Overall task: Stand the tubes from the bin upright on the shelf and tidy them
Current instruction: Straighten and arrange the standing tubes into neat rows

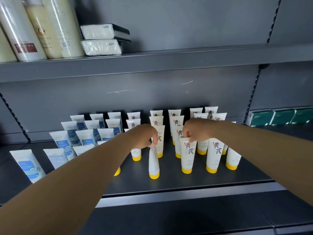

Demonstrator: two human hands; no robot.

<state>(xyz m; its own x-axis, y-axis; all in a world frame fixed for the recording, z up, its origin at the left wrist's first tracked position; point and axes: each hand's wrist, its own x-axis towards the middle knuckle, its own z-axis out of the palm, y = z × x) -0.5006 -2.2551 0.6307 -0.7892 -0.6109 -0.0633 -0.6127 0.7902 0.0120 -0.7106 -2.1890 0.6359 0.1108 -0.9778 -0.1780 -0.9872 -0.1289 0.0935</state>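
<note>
Several white tubes with yellow caps stand cap-down in rows on the dark shelf [169, 184]. My left hand [144, 136] pinches the top edge of one front tube [153, 163], which is turned edge-on. My right hand [194, 129] pinches the top of a neighbouring front tube [187, 156], whose label faces me. Two more yellow-capped tubes [213, 155] stand in the front row to the right. White tubes with blue labels [62, 143] stand in rows at the left. My left forearm hides part of one tube; only its yellow cap [117, 171] shows. No bin is in view.
The upper shelf [152, 63] holds tall pale bottles [25, 28] and two wrapped white packs [101, 38]. Green tissue packs [279, 116] lie on the neighbouring shelf at right. The shelf's front lip [186, 190] runs below the tubes.
</note>
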